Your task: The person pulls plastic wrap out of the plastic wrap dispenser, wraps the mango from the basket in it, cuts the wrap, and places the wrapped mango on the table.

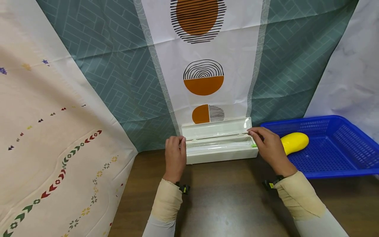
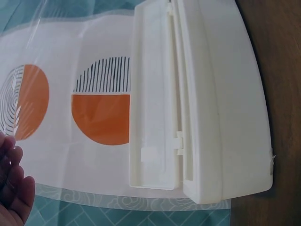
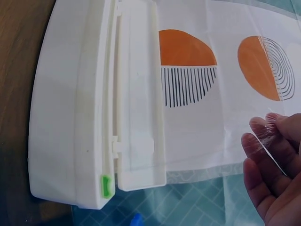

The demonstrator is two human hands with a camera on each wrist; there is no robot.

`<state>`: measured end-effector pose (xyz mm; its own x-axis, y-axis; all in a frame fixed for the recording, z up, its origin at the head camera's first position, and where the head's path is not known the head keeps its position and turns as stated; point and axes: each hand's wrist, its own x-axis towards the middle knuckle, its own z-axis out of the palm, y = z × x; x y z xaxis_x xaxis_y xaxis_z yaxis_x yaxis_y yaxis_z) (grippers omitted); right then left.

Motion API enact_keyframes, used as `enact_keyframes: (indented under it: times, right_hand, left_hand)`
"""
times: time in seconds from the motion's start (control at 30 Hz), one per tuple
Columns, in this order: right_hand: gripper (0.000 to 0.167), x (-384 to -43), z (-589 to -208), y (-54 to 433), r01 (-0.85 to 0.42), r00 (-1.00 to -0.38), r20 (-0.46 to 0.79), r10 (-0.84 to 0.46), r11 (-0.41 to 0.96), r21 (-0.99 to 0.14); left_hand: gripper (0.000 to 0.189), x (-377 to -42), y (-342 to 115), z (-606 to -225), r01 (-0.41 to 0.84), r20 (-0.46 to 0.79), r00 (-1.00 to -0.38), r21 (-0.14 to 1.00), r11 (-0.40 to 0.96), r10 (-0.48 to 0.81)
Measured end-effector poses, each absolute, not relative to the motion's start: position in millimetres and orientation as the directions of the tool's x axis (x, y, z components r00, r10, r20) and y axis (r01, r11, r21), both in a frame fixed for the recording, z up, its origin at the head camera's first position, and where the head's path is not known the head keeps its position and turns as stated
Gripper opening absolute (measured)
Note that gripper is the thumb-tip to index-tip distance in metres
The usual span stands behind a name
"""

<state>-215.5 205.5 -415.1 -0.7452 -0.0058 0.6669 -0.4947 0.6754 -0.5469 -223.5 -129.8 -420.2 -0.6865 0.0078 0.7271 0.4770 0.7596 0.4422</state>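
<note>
Hands pinch thin, clear cling film (image 3: 263, 137) stretched between them. The left hand (image 1: 175, 156), just left of the frame's centre, holds its edge between thumb and fingertips; the right hand (image 1: 271, 146), right of centre, grips the other corner the same way, the film creasing over its fingers in the right wrist view. Both wrist views show the hands apart from the white dispenser box (image 1: 222, 156), which lies lengthwise between them at the centre of the frame, its hinged lid (image 1: 214, 129) thrown back. Inside rests a film roll (image 1: 219, 147), and a green tab (image 3: 106, 187) sits at the box's right end. At the right of the frame, a blue plastic basket (image 1: 330, 153) carries a smooth yellow object (image 1: 296, 142), partly hidden by the right hand. Below spreads the brown worktop (image 1: 225, 200); behind hangs a teal-and-white curtain (image 1: 112, 69) with orange circles.
</note>
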Motion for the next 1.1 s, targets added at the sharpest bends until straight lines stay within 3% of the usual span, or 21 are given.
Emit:
enact_keyframes:
  times: [0.5,1.1]
  right_hand:
    - [0.018,-205.9,-405.0,202.3,-0.513,-0.724,0.689,0.002,0.667,-0.541]
    - [0.019,-192.4,-395.3,200.6,-0.503,-0.732,0.681,0.022,0.656,-0.562]
  left_hand:
    - [0.018,-216.0,-130.3,-409.8,0.508,0.764,-0.644,0.412,0.756,0.016]
    - [0.018,-203.1,-131.9,-401.0,0.516,0.755,-0.656,0.448,0.730,0.000]
